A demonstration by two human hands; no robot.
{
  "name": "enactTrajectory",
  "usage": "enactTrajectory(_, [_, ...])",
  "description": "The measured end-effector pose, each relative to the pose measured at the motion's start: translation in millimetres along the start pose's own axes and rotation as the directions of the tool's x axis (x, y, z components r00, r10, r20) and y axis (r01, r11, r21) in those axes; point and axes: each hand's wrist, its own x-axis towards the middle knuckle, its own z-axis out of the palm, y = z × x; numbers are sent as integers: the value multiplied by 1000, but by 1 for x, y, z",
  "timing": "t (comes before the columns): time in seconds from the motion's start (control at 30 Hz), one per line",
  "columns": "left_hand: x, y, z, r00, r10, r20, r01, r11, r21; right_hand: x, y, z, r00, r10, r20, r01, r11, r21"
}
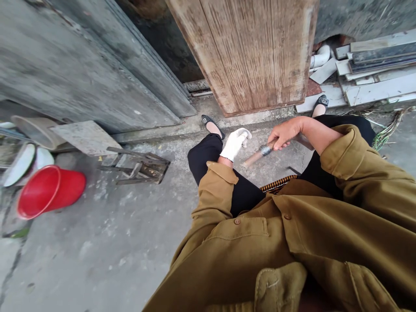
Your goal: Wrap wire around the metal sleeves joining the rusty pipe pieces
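A red bucket (69, 190) sits near a wooden stool (143, 170). The white-gloved left hand (234, 144) curls, its contents unclear. Beside it slants a pale, slightly blurred wooden stick (255, 159), wire-bound, its upper end wrapped tightly by the bare right hand (285, 132). Stacked slabs (380, 89) lie far right.

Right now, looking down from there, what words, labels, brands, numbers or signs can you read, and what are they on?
None: I can read no word, number or sign anywhere.
Left shoe and right shoe: a pale curled ornament on each, too small to tell whether it is a letter.
Stick-like tool in the right hand: no readable marking.
Red bucket: no lettering visible.
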Motion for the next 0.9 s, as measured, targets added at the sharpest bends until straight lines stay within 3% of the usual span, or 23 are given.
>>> enactTrajectory(0.07, [2,-4,4,998,-50,29,49,999,17,-10,0,-7,962,-70,-262,94,992,80])
enactTrajectory(0.1, [2,-5,7,993,-79,89,78,997,16,-14,0,-10,900,-80,-428,144,982,121])
enactTrajectory(0.17, [0,-3,16,957,-120,263,125,992,-3,-19,1,-16,710,-23,-703,203,964,174])
enactTrajectory(0.23, [-4,1,23,904,-112,413,148,988,-54,-18,2,-20,548,91,-832,110,978,179])
enactTrajectory(0.3, [-8,7,27,879,-84,469,149,984,-102,-14,5,-23,491,191,-850,-169,978,122])
enactTrajectory(0.33, [-10,9,26,882,-68,467,138,983,-118,-10,8,-22,499,222,-838,-335,941,49])
enactTrajectory(0.37, [-11,11,25,893,-51,447,122,984,-131,-6,10,-21,541,241,-806,-471,881,-53])
enactTrajectory(0.43, [-12,12,19,926,-23,377,81,987,-139,4,14,-15,715,291,-636,-560,783,-271])
enactTrajectory(0.5, [-11,11,13,950,-9,312,46,993,-111,11,15,-8,887,339,-313,-441,823,-358])
enactTrajectory(0.53, [-10,10,11,957,-8,291,35,995,-88,13,14,-5,934,329,-139,-357,874,-328])
enactTrajectory(0.6, [-8,8,10,964,-18,267,27,999,-33,13,10,-1,969,232,88,-210,955,-209])
enactTrajectory(0.63, [-7,6,10,967,-27,255,30,1000,-7,10,7,-1,978,165,126,-146,978,-152])
enactTrajectory(0.7, [-5,2,14,977,-42,209,40,999,14,-1,3,-4,997,22,72,-18,998,-54])
enactTrajectory(0.77, [-3,-2,19,982,-47,184,47,999,3,-13,2,-8,983,-116,-144,124,991,49])
enactTrajectory(0.8, [-3,-3,21,978,-45,203,48,999,-12,-19,3,-11,937,-172,-305,213,971,107])
enactTrajectory(0.83, [-3,-4,24,970,-39,242,47,999,-27,-23,4,-13,854,-204,-478,308,939,150])
enactTrajectory(0.9, [-5,-2,28,940,-26,341,44,998,-46,-26,6,-17,620,-167,-767,444,880,167])
